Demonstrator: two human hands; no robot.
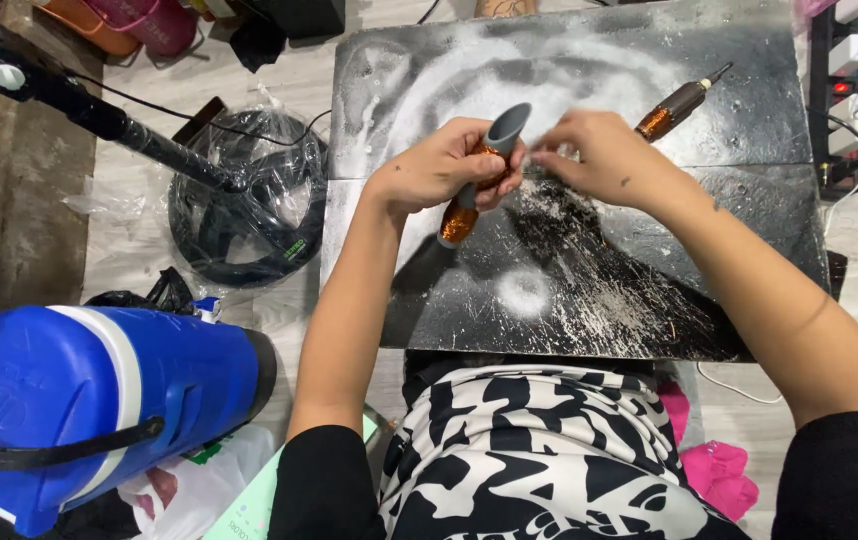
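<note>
Head view: our left hand is clenched around a grey-and-copper cylindrical tool, held tilted above the dark scratched table, grey open end up toward the right hand. Our right hand has fingertips pinched just beside that open end; whether they grip something small we cannot tell, it's blurred. Step in hand, we judge: working at the tool's mouth, fitting or picking. The next move calls for a steady left hold and fine right fingertips. A second copper tool lies beyond the right hand. Blue jug sits well left of the left arm.
</note>
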